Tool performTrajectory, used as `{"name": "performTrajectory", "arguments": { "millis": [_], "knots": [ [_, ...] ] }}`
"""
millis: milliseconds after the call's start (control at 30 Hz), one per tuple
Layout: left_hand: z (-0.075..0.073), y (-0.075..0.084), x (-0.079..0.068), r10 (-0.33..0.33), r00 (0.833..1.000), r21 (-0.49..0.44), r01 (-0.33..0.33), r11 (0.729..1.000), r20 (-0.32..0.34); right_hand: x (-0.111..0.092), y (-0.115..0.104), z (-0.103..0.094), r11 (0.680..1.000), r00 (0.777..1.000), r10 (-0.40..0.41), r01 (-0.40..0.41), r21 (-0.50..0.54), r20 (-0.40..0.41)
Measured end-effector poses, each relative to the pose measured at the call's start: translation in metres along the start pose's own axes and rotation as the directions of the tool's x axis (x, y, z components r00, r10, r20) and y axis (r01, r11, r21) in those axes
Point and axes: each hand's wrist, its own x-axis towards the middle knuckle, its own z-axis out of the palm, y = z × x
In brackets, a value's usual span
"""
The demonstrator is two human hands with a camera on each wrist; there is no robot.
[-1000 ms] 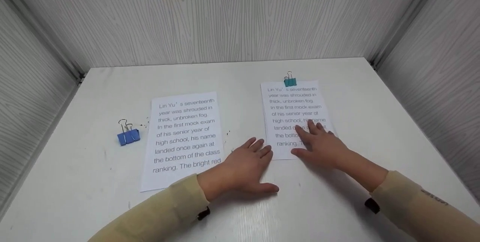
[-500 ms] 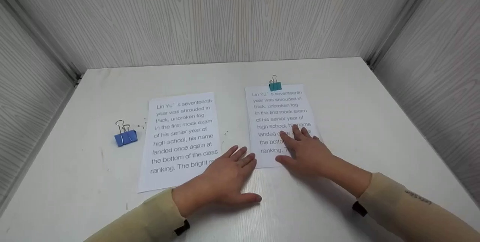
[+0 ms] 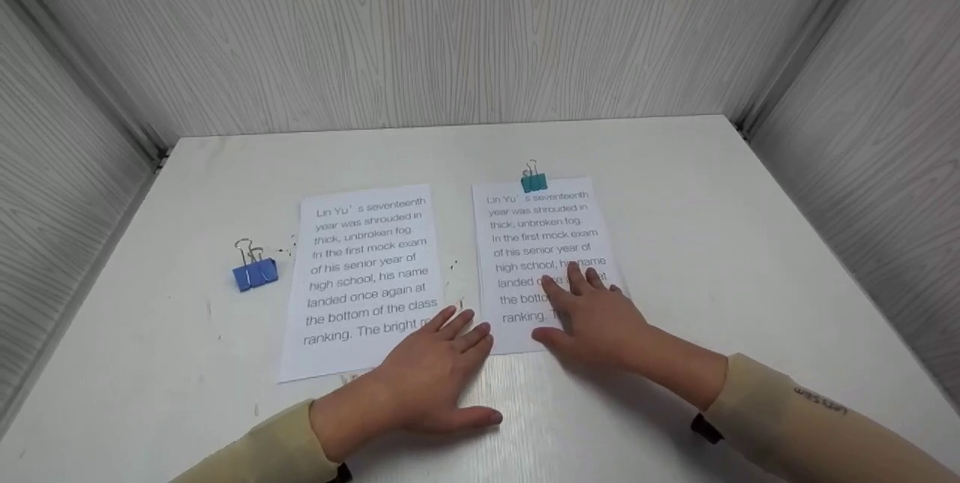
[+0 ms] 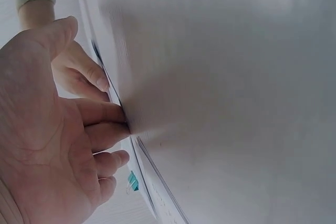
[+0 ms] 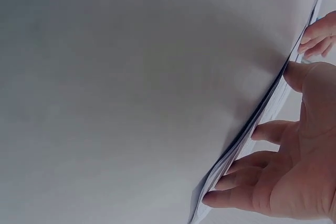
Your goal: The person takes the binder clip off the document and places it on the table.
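My right hand (image 3: 596,318) rests with spread fingers on the lower right part of a printed paper stack (image 3: 536,235). A teal binder clip (image 3: 534,182) grips that stack's top edge, its wire handles up. In the right wrist view, the fingertips of my right hand (image 5: 294,166) press on the layered sheets (image 5: 226,163). My left hand (image 3: 427,378) lies flat between the two stacks, fingertips by the clipped stack's lower left corner. It overlaps the lower right corner of the left paper stack (image 3: 367,265), which bears the same text.
A loose blue binder clip (image 3: 255,274) stands left of the left stack, handles up. Small dark marks dot the white table (image 3: 675,190). Wood-grain panels (image 3: 450,33) wall in the back and both sides.
The clipped stack has slid left and towards me under my right hand, nearer the left stack. My left hand has shifted left and towards me too. The left stack and blue clip stay put.
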Motion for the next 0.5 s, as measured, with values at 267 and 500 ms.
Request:
{"name": "performTrajectory", "arguments": {
  "millis": [267,500],
  "knots": [
    [0.0032,0.0000,-0.0072,-0.006,1.000,-0.017,0.006,1.000,-0.020,-0.0013,-0.0050,-0.0006,1.000,1.000,-0.017,0.017,0.008,0.004],
    [0.0056,-0.0007,-0.0082,0.004,0.999,-0.016,-0.005,1.000,-0.038,-0.0017,0.0004,-0.0075,0.999,0.999,-0.042,0.042,-0.001,0.014]
  ]
}}
